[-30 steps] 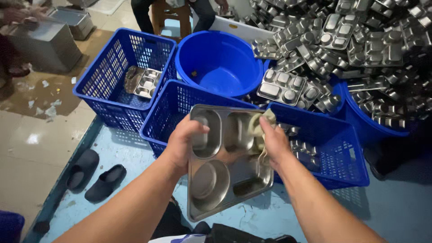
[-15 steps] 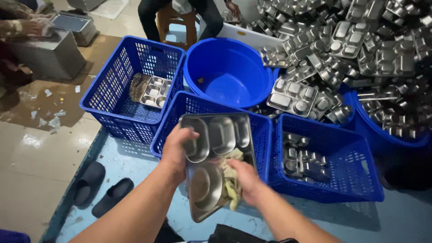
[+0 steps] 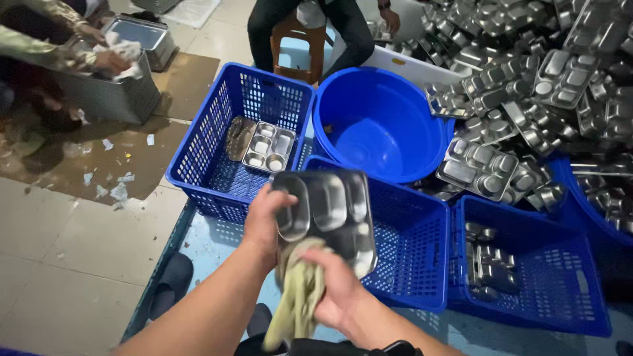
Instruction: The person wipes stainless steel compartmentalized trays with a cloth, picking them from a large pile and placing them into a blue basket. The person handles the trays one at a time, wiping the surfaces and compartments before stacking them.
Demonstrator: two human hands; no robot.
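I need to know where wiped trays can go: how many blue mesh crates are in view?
3. One upper left holding a tray, one in the middle behind the held tray, one at right with trays inside. Others may be hidden under the tray pile.

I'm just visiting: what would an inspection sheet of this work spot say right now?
Surface: light blue mat over pale floor tiles.
Job's things: compartment steel tray tilted; yellowish cloth against its lower part.
Clutter: big heap of steel trays; three blue crates, the far-left crate holding trays; round blue tub; dark slippers.
Hands: left hand grips the tray's edge; right hand clutches the cloth.
Cables: nothing seen.
Surroundings: another person seated on a stool; someone's hands at a metal bin.
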